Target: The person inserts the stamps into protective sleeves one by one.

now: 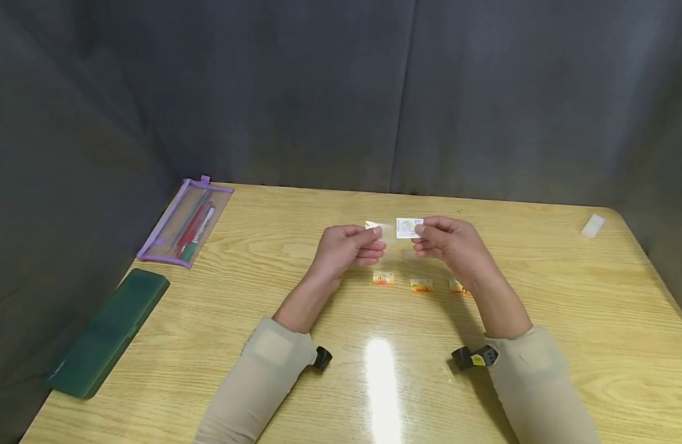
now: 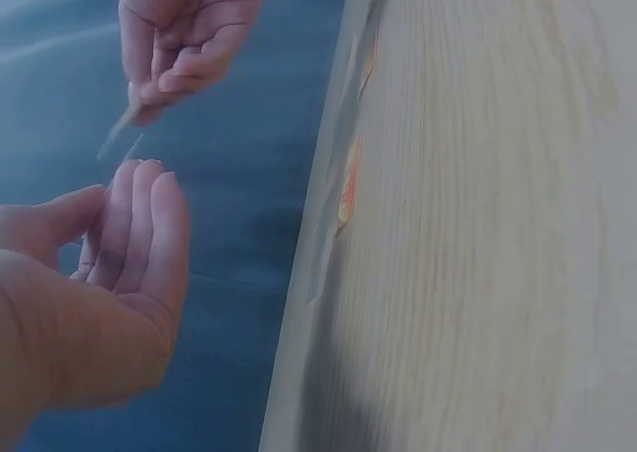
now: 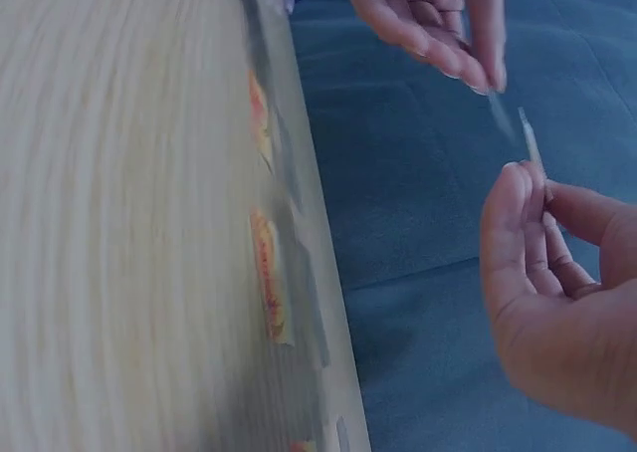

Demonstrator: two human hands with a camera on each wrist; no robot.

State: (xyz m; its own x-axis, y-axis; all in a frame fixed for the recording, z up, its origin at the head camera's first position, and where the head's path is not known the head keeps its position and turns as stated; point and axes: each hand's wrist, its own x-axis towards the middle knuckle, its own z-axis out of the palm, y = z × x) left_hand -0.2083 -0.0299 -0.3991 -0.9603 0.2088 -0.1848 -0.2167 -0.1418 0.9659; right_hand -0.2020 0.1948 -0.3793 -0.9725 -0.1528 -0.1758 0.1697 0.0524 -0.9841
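In the head view, my right hand (image 1: 452, 245) pinches a small white printed stamp (image 1: 404, 227) between thumb and fingers, above the table. Facing it, my left hand (image 1: 349, 245) holds a thin clear plastic piece (image 1: 388, 233) by its edge, thumb on top. A narrow gap separates the stamp from the plastic. Below the hands, an orange stamp (image 1: 383, 279) lies on the table, with a second orange stamp (image 1: 421, 286) to its right. A third orange stamp (image 1: 457, 287) is partly hidden by my right wrist. Both wrist views show the pinched pieces nearly edge-on.
A mesh pencil pouch (image 1: 187, 223) with purple edging and pens inside lies at the table's back left. Nearer on that side is a dark green case (image 1: 108, 333). A white block (image 1: 593, 226) sits at the back right. Dark curtain (image 1: 330, 92) hangs behind the table (image 1: 252, 259).
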